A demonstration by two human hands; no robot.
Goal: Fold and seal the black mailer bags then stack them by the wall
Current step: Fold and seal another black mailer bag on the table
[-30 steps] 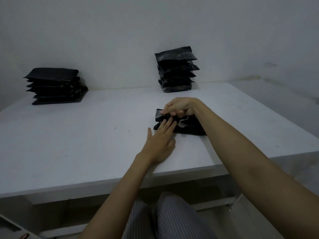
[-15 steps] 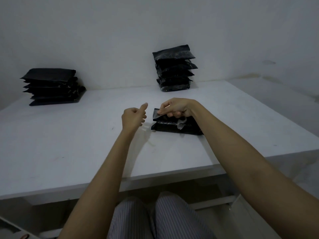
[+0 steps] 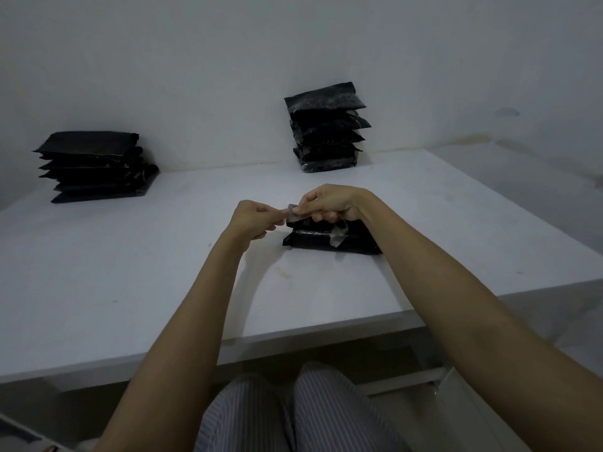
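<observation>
A black mailer bag (image 3: 326, 239) lies on the white table (image 3: 163, 272) right of centre, its flap folded up at the left end. My right hand (image 3: 329, 203) grips that flap edge, fingers curled over it. My left hand (image 3: 253, 220) pinches a thin clear strip (image 3: 283, 214) at the flap's left corner, right beside the right fingertips. A loose curl of clear strip (image 3: 339, 234) hangs over the bag's front. A tall stack of black bags (image 3: 328, 127) stands against the wall behind the hands.
A lower, wider stack of black mailer bags (image 3: 94, 166) sits at the far left by the wall. The table's front edge runs just above my striped trouser legs (image 3: 293, 415). A second white surface (image 3: 538, 177) lies to the right.
My left hand lifted off the table, swung left, then came back to the flap's corner and now pinches the clear strip. My right hand stayed on the flap.
</observation>
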